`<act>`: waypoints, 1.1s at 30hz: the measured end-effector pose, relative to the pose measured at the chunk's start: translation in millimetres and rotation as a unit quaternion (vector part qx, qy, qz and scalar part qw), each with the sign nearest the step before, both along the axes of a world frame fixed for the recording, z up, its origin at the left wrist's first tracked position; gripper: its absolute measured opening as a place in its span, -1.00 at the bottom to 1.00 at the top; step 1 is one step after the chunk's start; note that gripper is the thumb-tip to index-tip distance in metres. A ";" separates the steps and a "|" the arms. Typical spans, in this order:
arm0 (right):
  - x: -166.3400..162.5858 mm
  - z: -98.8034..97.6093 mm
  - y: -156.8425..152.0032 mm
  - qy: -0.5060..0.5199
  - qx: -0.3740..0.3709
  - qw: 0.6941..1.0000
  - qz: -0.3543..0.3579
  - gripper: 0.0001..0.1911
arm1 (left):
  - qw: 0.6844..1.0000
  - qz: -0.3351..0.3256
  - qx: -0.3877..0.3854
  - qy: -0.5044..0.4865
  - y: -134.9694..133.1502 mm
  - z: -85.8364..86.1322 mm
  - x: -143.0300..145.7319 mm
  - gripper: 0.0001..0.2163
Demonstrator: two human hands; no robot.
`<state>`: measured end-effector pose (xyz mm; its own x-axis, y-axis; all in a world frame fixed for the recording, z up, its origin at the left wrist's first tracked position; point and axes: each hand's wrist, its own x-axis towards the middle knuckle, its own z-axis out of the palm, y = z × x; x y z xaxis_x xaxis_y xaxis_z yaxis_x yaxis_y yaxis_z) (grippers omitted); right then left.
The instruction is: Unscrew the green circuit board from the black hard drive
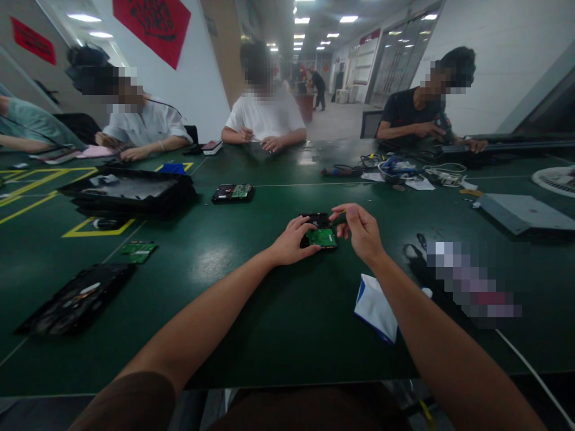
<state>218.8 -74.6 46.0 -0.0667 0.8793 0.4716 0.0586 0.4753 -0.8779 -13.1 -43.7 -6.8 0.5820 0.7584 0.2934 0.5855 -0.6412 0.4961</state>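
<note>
A black hard drive with a green circuit board point(324, 238) lies on the dark green table in front of me. My left hand point(294, 240) grips its left side, with thumb and fingers spread around the near and far edges. Just above the drive's right side, my right hand point(358, 230) is closed in a pinch. A thin object seems to be between its fingers, too small to name. A second drive with a green board point(233, 193) lies farther left. At the near left are a loose green circuit board point(139, 251) and a black tray point(81, 299) holding small parts.
A large black tray point(130, 188) stands at the left. A white and blue packet point(376, 306) lies by my right forearm. Farther right are a silver metal box point(527, 212) and tangled cables point(398, 167). Several people sit across the table point(251, 335).
</note>
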 end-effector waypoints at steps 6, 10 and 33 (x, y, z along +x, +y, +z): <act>-1.8 2.4 -3.0 0.006 -0.002 1.000 -0.003 -0.52 | 1.000 0.001 -0.003 0.005 -0.3 1.5 0.4 -0.41; -2.7 2.9 -3.9 0.001 -0.005 1.000 0.003 -0.51 | 1.000 0.001 -0.009 0.000 -1.7 3.9 0.4 -0.43; -3.5 3.8 -4.3 0.002 0.004 1.000 -0.020 -0.54 | 1.000 0.004 -0.007 0.004 -0.1 1.0 0.4 -0.40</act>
<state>215.3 -78.9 49.8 -0.0299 0.8773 0.4791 0.0730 0.4799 -0.8743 -12.7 -43.9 -5.8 0.5786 0.7671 0.2771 0.5946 -0.6292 0.5006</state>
